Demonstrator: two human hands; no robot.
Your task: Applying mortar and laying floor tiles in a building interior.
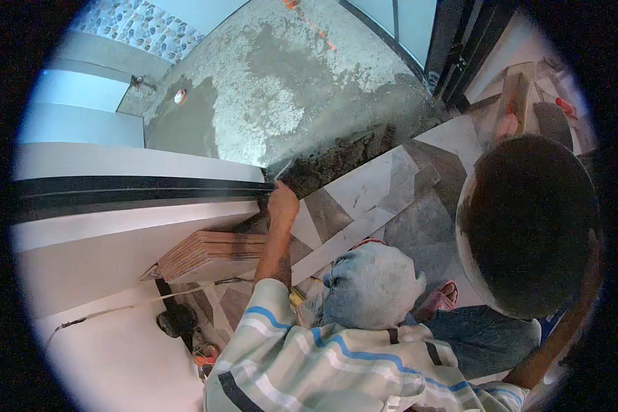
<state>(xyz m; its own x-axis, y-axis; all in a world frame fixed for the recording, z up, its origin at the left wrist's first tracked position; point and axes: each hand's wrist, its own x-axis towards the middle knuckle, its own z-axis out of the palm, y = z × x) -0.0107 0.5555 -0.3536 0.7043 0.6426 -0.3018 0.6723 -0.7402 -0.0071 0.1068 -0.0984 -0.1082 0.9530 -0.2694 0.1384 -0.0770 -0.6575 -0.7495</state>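
Grey wet floor (268,82) lies past the left hand (282,203), which is closed around a small trowel (279,170). 1 tile stack (209,255) sits below it.

The left hand (282,203) reaches forward, arm extended, its grip closed; the right hand stays hidden.

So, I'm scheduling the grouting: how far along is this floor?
Done: grey patterned tiles cover the near floor. In hand: a co-worker's hand works a dark mortar strip at their edge. Left: the rough cement floor beyond is untiled; a tile stack sits nearby.
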